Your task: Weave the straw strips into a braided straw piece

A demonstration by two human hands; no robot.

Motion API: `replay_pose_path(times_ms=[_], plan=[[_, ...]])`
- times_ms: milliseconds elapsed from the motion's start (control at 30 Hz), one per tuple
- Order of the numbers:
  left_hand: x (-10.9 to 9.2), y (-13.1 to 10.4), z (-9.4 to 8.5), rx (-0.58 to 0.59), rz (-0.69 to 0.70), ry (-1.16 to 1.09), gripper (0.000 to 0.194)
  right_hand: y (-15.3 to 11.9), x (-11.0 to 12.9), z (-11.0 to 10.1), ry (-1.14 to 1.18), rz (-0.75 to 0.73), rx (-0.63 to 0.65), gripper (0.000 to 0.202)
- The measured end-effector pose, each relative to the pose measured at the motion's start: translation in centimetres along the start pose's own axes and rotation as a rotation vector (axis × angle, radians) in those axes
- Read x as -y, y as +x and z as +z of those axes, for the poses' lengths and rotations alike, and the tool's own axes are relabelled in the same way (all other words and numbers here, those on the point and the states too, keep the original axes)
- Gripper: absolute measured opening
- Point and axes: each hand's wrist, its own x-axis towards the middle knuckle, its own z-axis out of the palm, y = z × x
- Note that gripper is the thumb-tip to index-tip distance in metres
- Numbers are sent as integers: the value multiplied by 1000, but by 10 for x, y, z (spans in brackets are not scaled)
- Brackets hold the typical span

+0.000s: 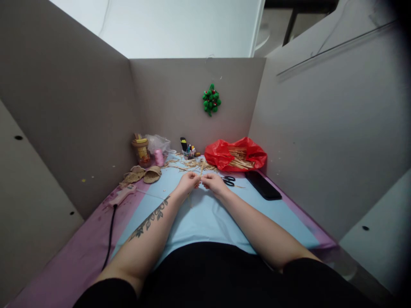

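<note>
Both hands meet above the blue sheet (205, 218) at the middle of the table. My left hand (190, 181) is closed, its fingers pinching a thin straw strip (202, 167). Close beside it, my right hand (212, 181) pinches the same strip, fingertips almost touching those of the left. One end of the strip points up and away from me. Black-handled scissors (229, 181) lie just right of my right hand. Loose straw pieces (189, 164) are scattered behind the hands.
A red plastic bag (218, 155) of straw stands at the back right, near a black phone (263, 185). At left are a pink glue gun (123, 194), woven pieces (152, 174), pink thread (159, 157) and a jar (141, 152). A pen holder (189, 153) stands behind.
</note>
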Motion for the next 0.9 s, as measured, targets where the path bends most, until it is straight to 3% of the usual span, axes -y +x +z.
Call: replay_pose_path(times_ms=[367, 533, 767, 900], plan=[[-5, 1, -14, -42, 43, 152, 14, -2, 1, -2, -192, -69, -25, 17], [-5, -1, -11, -35, 29, 187, 17, -5, 2, 1, -305, -100, -99, 13], [-3, -9, -2, 43, 76, 320, 25, -5, 4, 3, -90, 108, -124, 12], [-2, -8, -4, 109, 172, 471, 29, -4, 1, 3, 63, 160, -124, 9]])
